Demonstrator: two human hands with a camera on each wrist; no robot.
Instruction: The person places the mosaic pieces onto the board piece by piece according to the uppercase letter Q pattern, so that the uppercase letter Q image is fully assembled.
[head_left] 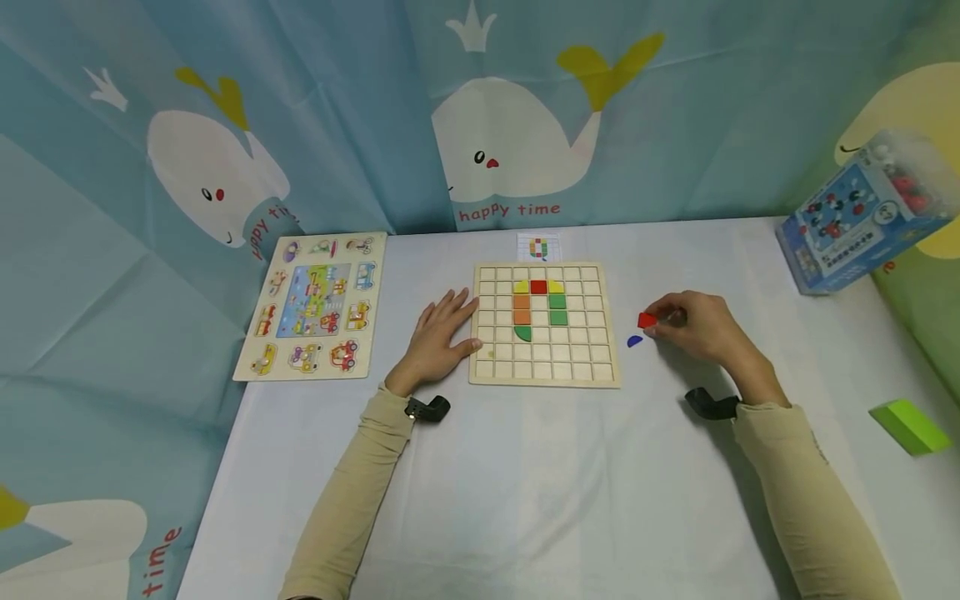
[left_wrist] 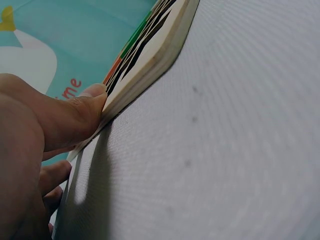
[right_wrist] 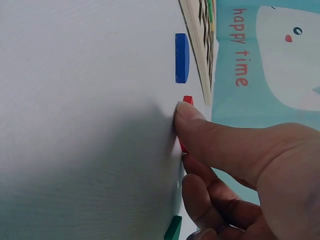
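A square wooden grid board (head_left: 543, 385) lies mid-table, several coloured pieces in its cells: red, yellow, green and orange, set in a broken ring. My left hand (head_left: 438, 343) rests at the board's left side, fingers spread; in the left wrist view its thumb (left_wrist: 82, 112) touches the board's edge. To the right of the board, my right hand (head_left: 697, 325) pinches a red piece (head_left: 647, 320) between thumb and fingers, low over the table. Just beside it lies a blue half-round piece (head_left: 634, 341). Under the fingers in the right wrist view shows a dark green piece (right_wrist: 173, 229).
A small pattern card (head_left: 538, 247) lies behind the board. Left of it is a picture puzzle board (head_left: 360, 358). A blue box (head_left: 840, 225) with a clear top stands at the back right, and a light green block (head_left: 910, 427) lies at the right. A printed curtain (head_left: 337, 150) hangs behind.
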